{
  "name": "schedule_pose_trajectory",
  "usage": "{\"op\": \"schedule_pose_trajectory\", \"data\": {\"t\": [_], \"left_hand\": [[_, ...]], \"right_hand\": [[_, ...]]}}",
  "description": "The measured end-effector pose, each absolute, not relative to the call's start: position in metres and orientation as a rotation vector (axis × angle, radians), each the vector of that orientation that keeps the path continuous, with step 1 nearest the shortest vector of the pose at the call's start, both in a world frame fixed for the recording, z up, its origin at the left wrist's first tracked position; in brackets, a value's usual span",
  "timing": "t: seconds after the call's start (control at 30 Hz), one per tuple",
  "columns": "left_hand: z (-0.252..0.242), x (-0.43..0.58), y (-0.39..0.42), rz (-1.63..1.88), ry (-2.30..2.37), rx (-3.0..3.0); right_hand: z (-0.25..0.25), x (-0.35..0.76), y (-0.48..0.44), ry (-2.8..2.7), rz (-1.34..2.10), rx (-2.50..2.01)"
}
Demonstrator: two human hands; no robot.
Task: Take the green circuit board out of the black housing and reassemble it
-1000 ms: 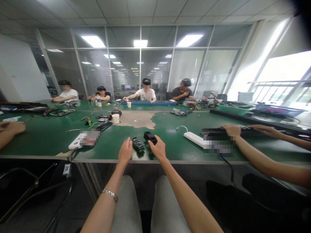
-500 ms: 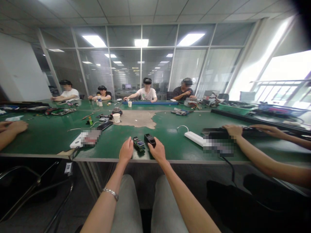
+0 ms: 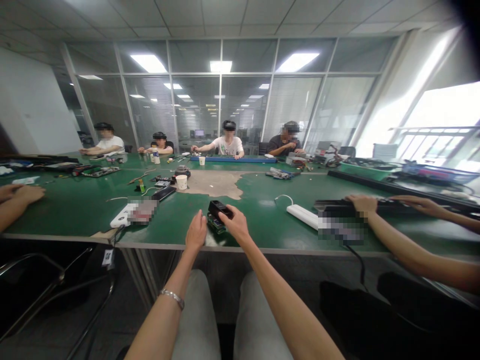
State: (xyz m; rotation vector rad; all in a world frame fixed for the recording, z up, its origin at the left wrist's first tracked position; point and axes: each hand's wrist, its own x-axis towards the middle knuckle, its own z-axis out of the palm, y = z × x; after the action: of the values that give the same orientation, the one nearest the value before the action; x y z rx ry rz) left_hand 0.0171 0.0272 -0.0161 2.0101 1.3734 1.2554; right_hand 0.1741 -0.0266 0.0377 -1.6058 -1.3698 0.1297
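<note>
My right hand (image 3: 236, 223) grips a small black box-shaped device (image 3: 219, 208) and holds it on or just above a small green circuit board (image 3: 216, 225). The device hides much of the board. My left hand (image 3: 196, 233) rests on the green table top (image 3: 258, 212) near its front edge, just left of the board. It holds nothing, and its fingers point forward.
A white power strip (image 3: 302, 216) with a cable lies to the right. A neighbour's hands (image 3: 362, 202) rest on a long black object. Another person's hand (image 3: 26, 194) lies at far left. A paper cup (image 3: 182, 181), tools and electronics cover the table; people sit across it.
My right hand has picked up the black device and moved it left, from the table onto or just over the circuit board. My left hand has barely moved.
</note>
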Motion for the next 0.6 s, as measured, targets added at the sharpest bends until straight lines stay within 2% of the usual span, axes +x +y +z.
{"op": "schedule_pose_trajectory", "data": {"t": [0.33,0.6], "left_hand": [[-0.016,0.018,0.027,1.252,1.371,1.996],[-0.015,0.018,0.028,1.221,1.387,2.014]], "right_hand": [[0.052,0.159,-0.029,-1.518,0.117,-1.708],[0.027,0.152,-0.036,-1.568,0.092,-1.752]]}}
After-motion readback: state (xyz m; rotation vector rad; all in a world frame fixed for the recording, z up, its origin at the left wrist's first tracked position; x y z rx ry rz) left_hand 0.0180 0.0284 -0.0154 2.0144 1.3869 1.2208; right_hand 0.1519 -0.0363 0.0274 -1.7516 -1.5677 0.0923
